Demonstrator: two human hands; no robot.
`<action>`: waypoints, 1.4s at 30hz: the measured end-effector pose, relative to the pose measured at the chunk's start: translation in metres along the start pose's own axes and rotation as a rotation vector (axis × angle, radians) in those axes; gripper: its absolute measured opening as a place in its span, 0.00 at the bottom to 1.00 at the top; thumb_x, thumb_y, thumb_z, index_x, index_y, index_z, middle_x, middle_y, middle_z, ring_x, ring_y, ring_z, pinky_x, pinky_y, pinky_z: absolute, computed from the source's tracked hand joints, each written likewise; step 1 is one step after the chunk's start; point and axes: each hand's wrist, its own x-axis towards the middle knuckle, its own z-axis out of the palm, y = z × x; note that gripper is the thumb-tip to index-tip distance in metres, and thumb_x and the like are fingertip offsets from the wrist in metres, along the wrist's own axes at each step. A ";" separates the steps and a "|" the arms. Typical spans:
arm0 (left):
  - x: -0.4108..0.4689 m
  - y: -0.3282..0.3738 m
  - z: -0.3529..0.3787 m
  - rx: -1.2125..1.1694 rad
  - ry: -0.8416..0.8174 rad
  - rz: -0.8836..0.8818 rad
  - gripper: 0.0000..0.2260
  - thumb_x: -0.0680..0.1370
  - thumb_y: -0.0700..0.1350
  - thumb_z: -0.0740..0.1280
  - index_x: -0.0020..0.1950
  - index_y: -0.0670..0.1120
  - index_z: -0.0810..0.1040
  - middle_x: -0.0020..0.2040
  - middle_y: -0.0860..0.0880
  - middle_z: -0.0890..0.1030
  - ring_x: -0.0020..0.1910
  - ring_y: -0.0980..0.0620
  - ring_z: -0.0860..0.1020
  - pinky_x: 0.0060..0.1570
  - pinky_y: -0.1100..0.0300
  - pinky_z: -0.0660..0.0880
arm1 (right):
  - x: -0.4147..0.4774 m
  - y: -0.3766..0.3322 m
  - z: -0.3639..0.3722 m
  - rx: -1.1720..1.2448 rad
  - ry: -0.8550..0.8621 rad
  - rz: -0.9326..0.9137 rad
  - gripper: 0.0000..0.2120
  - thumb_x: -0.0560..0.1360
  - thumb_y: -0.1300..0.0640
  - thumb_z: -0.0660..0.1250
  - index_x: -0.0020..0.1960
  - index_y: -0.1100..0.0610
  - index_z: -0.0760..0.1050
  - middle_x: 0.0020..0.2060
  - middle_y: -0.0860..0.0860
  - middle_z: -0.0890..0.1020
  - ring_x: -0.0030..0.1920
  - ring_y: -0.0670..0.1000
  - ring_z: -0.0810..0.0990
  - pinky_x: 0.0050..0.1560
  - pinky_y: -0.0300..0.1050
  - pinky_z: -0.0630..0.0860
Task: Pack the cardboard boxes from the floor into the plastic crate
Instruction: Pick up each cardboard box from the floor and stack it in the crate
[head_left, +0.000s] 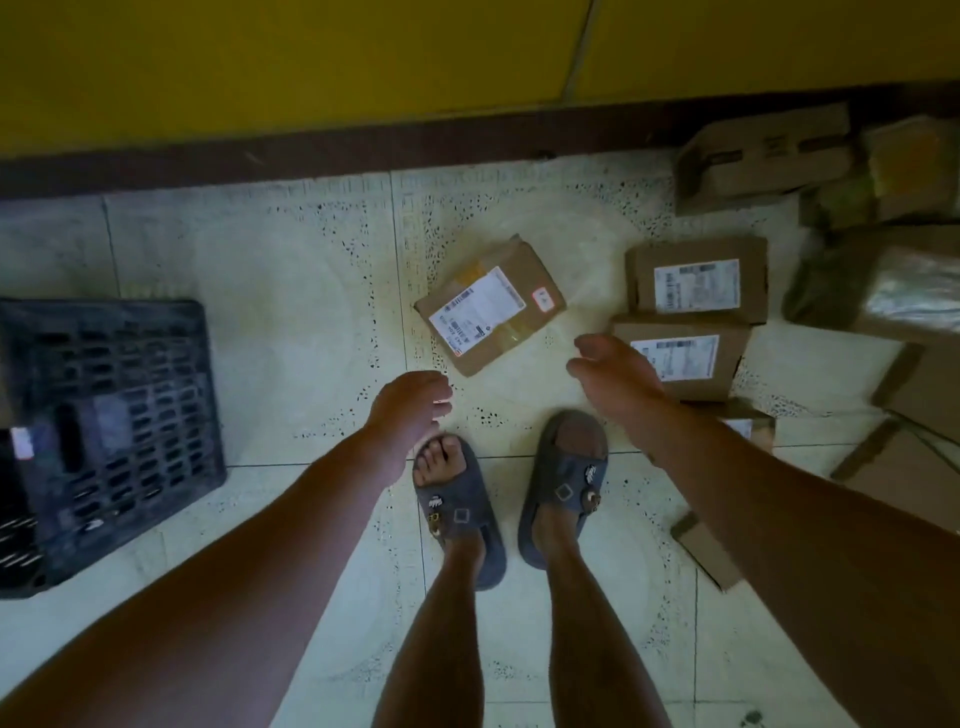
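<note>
Both hands empty, fingers relaxed: left hand (410, 402) and right hand (613, 371) flank the labelled cardboard box (491, 304) at 12 o'clock on the floor, apparently to lift it. Plastic crate (111, 415) at 9 o'clock.

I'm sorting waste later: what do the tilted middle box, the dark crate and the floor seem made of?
The box looks like matte brown cardboard, with a white paper label and glossy tape. The crate seems moulded dark plastic, judging by its slotted grid. The floor appears to be pale speckled tile with grout lines.
</note>
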 end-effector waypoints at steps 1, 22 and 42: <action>0.024 -0.006 0.004 -0.019 0.016 -0.014 0.08 0.81 0.38 0.59 0.44 0.45 0.73 0.45 0.44 0.74 0.44 0.51 0.74 0.42 0.62 0.69 | 0.020 0.005 0.006 0.021 0.014 0.013 0.22 0.78 0.55 0.60 0.72 0.48 0.66 0.67 0.50 0.73 0.50 0.51 0.73 0.39 0.40 0.70; 0.084 -0.029 0.013 -0.152 0.100 0.086 0.17 0.80 0.46 0.63 0.67 0.43 0.73 0.66 0.41 0.75 0.62 0.43 0.74 0.66 0.46 0.71 | 0.072 0.012 0.040 0.084 0.091 -0.003 0.08 0.77 0.54 0.62 0.52 0.54 0.78 0.43 0.53 0.79 0.41 0.54 0.76 0.39 0.45 0.72; -0.411 -0.118 -0.116 -0.291 0.317 0.453 0.14 0.78 0.46 0.62 0.61 0.53 0.80 0.57 0.51 0.81 0.56 0.49 0.78 0.47 0.58 0.73 | -0.432 -0.067 -0.023 0.111 0.010 -0.309 0.08 0.77 0.45 0.64 0.41 0.45 0.75 0.43 0.49 0.81 0.44 0.51 0.79 0.48 0.51 0.78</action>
